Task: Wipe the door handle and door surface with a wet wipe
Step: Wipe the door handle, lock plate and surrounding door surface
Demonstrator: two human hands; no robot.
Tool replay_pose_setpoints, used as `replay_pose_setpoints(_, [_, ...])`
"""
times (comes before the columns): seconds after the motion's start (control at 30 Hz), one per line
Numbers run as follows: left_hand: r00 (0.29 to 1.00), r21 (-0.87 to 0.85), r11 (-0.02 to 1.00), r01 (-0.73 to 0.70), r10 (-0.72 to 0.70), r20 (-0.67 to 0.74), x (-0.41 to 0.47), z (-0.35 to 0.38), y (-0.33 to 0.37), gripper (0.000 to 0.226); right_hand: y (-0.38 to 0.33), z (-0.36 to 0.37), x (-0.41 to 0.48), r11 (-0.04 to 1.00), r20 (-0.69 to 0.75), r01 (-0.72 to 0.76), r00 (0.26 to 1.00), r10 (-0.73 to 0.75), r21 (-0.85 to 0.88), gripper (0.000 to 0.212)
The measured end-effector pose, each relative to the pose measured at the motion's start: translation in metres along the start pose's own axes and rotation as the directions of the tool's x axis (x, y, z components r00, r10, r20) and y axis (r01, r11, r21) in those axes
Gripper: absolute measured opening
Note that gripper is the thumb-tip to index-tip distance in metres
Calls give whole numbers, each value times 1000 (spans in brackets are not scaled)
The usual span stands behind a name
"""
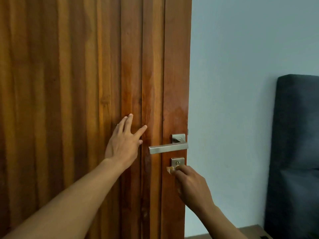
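There's the wipe (170, 169), mostly buried under the right hand (191, 183). And the dark panel (296, 152) runs off the right edge.

Your wooden door (86, 83), ribbed with vertical slats, shows a wet sheen near its edge. Its brushed-metal lever handle (168, 149) lies horizontal. Your wet wipe (170, 169), bunched in your right hand (191, 185), sits just below the keyhole plate (177, 162).

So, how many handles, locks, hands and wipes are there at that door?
handle: 1
lock: 1
hands: 2, left hand and right hand
wipe: 1
Total: 5
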State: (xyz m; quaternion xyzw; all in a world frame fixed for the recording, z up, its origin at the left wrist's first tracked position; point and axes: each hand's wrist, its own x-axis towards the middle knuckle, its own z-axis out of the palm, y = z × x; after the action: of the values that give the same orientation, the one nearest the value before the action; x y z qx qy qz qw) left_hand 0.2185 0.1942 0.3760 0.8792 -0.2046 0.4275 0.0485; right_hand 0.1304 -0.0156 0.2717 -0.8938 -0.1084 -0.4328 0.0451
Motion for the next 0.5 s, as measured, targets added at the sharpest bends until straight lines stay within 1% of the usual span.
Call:
replay_pose_setpoints(0.13, [1000,-53,998,-19,19,-7,3,-23,-7,52,-11,-26,12,996,-21,53,998,-52,76,22])
replay_pose_setpoints(0.23, [998,-98,995,-26,20,-55,11,-40,-16,51,-21,-50,33,978,-110,95,991,-75,185,18])
replay_pose_setpoints(0.37, [989,-80,997,24,-35,-140,35,-59,-33,53,-38,-78,90,951,-235,82,972,-10,299,20])
replay_pose_setpoints(0.43, [984,-52,997,63,-71,-165,48,-66,-40,56,-44,-87,125,945,-291,51,955,48,323,20])
replay_pose_setpoints(0.5, [977,-32,995,94,-98,-187,60,-71,-49,59,-47,-91,161,950,-322,21,943,84,310,21])
